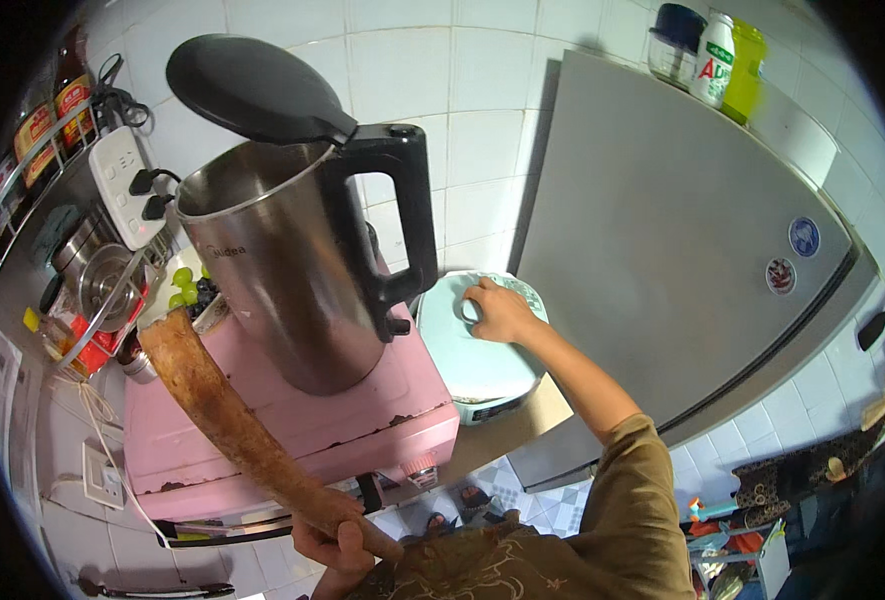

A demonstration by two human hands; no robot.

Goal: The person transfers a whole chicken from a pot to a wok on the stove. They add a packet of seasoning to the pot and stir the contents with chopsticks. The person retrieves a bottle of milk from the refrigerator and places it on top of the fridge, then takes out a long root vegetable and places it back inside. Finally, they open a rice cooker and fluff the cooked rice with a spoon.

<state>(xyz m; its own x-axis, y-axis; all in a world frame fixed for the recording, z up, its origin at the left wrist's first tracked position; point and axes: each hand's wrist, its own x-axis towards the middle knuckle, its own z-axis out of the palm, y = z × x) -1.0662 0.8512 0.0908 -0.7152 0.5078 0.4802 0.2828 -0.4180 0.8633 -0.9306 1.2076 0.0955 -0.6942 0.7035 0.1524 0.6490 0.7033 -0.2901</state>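
At the bottom, my left hand (335, 536) grips the narrow end of a long brown root vegetable (221, 397), perhaps lotus root. It slants up to the left, in front of a pink countertop oven (322, 435). My right hand (498, 309) reaches to the mint-green lid of an appliance, probably a rice cooker (472, 360). Its fingers close around a pale ring-shaped piece (471, 310) at the lid; whether this belongs to the lid I cannot tell. A stainless steel Midea kettle (292, 285) stands on the oven, its black lid (255, 86) raised.
A grey refrigerator (660, 225) borders the rice cooker on the right, with bottles (712, 64) on top. Left are a wire rack (37, 154) of sauce bottles, a power strip (123, 187) with two plugs, and a bowl (213, 315) with grapes (183, 281) behind the oven.
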